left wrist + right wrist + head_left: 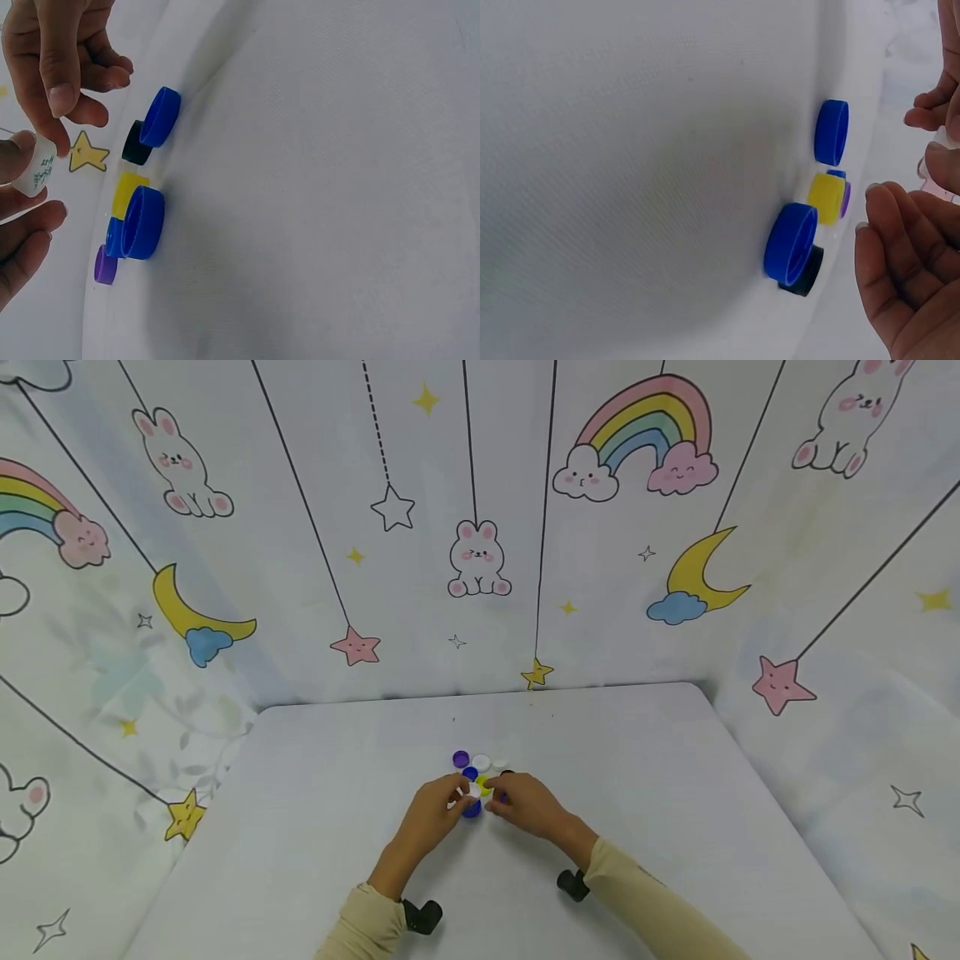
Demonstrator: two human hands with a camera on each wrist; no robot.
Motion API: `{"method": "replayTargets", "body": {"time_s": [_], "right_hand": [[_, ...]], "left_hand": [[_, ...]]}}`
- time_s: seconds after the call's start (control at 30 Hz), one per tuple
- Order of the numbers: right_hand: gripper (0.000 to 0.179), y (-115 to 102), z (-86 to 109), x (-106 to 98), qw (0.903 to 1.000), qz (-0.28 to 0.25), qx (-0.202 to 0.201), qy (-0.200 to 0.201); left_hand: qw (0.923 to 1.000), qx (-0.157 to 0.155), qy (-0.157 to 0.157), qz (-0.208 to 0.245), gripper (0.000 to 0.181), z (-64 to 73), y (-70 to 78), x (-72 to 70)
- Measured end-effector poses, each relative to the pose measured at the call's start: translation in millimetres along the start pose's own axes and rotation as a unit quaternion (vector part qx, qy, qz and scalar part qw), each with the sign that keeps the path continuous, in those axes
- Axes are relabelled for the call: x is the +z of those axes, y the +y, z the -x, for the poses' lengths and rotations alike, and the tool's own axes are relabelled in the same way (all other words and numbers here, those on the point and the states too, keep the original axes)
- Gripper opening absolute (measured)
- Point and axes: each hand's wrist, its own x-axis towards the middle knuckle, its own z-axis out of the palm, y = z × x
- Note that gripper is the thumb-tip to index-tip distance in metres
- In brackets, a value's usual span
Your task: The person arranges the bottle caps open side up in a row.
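Note:
My left hand (pixel 431 810) pinches a small white cap (pixel 36 166) with green writing between thumb and fingers, above the table. Opposite it is my right hand (pixel 528 802); one fingertip meets the cap's edge in the left wrist view, with the thumb apart and the other fingers loosely bent. Beneath the hands lie a blue cap (pixel 472 810), a yellow cap (pixel 482 786) and a smaller blue cap (pixel 470 772). Another large blue cap (pixel 789 244) stands beside a black cap (pixel 808 271) near my right hand.
Farther back on the white table (pixel 337 760) lie a purple cap (pixel 461 759), a white cap (pixel 481 763) and another whitish cap (pixel 500 765). A backdrop (pixel 420 610) printed with rabbits, stars and rainbows rises behind the table's far edge.

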Motion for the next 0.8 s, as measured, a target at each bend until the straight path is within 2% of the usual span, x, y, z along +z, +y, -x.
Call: {"method": "replayTargets", "body": {"time_s": [0.17,0.53,0.8], "right_hand": [[0.026,-1.0,0.3,7.0,0.9999,-0.007,0.001,-0.010],[0.021,0.1,2.6,22.2,0.9995,0.017,-0.015,-0.020],[0.023,0.0,3.5,30.9,0.9990,0.017,-0.011,-0.039]], "left_hand": [[0.9998,0.012,-0.013,-0.010,0.015,5.4,-2.5,5.8],[0.9984,0.043,-0.013,-0.033,0.015,19.3,-14.5,22.0],[0.9965,0.024,-0.034,-0.072,0.021,23.3,-17.7,30.2]]}}
